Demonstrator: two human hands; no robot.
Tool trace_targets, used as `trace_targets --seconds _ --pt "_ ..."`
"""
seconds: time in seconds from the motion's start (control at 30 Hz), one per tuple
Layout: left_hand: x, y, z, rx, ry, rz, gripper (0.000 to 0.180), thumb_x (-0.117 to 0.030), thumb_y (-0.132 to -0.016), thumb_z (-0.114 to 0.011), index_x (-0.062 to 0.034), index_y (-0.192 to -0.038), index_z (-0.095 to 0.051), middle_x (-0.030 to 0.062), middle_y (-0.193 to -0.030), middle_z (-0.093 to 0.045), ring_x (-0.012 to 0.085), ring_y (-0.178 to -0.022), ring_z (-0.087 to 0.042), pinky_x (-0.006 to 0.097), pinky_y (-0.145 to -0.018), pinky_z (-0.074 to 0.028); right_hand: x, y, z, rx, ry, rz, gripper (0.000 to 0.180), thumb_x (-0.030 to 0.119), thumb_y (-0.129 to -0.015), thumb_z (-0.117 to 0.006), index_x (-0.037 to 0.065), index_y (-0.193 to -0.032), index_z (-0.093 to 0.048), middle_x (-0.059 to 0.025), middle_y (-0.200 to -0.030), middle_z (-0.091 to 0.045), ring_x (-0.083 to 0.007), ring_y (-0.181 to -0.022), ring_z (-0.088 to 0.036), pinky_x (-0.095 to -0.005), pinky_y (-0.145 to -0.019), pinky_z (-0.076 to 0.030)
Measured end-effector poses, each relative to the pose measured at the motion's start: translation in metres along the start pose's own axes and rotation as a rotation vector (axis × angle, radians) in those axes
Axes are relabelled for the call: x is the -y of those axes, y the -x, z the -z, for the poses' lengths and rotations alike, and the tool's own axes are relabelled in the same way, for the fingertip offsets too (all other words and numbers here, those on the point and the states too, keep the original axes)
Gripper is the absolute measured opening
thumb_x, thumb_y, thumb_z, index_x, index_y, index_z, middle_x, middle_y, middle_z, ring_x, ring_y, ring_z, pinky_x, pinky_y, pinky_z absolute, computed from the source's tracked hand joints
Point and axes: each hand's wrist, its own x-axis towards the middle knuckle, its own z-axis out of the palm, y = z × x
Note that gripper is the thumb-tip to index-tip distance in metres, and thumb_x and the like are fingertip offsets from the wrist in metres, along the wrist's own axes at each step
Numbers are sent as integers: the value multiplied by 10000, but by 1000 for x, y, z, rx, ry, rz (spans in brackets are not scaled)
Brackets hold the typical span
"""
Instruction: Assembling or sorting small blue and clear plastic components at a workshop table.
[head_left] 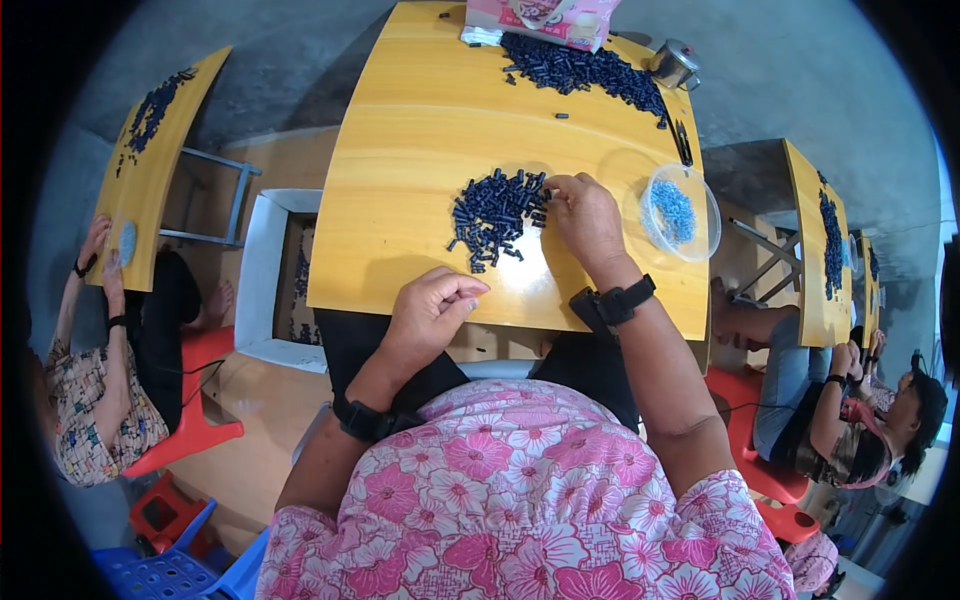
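Left hand (432,308) lies curled, right hand (588,220) farther forward.

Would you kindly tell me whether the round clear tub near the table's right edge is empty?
Not empty: a heap of small blue pieces shows inside the clear tub, mostly toward its left.

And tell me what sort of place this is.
Probably a small workshop for handwork: heaps of small dark parts lie on the yellow table, a clear tub holds blue pieces, and people sit at similar tables on both sides.
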Motion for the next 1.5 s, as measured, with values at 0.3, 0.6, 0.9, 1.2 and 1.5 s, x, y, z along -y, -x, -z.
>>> trace_targets --seconds 0.3,0.6,0.9,1.2,1.5 --pt "-2 -2 0 -10 29 -14 158 -2 -889 -598 27 -1020 -682 48 -906 -618 88 -787 -591 221 -716 -479 5 -1 4 -11 63 30 209 16 -803 -646 74 -995 -708 -127 -894 -649 -318 -816 -655 -404 -748 -527" --pt "2 -1 -1 -10 5 -28 155 -10 -894 -604 26 -1025 -679 44 -893 -614 86 -783 -590 221 -715 -477 5 0 4 14 88 48 187 33 -807 -625 70 -969 -711 -132 -906 -646 -337 -821 -648 -417 -745 -525" --pt "4 0 -1 -20 -15 -37 156 -22 -895 -610 18 -1027 -682 40 -900 -618 83 -798 -590 224 -725 -481 4 4 0 -15 131 58 118 55 -826 -590 44 -905 -676 -148 -896 -646 -360 -796 -642 -433 -723 -533" --pt "8 0 -4 -47 -43 -32 159 -16 -882 -618 11 -1024 -682 42 -893 -620 90 -796 -596 227 -725 -484 6 13 7 -1 178 24 106 95 -829 -602 48 -907 -656 -169 -915 -642 -371 -827 -643 -448 -740 -531" --pt "8 0 -6 -60 -53 -36 160 -8 -877 -623 3 -1024 -687 31 -885 -611 83 -799 -588 222 -726 -480 7 22 15 -51 173 5 119 65 -840 -598 40 -931 -671 -174 -898 -656 -347 -801 -654 -431 -707 -534"
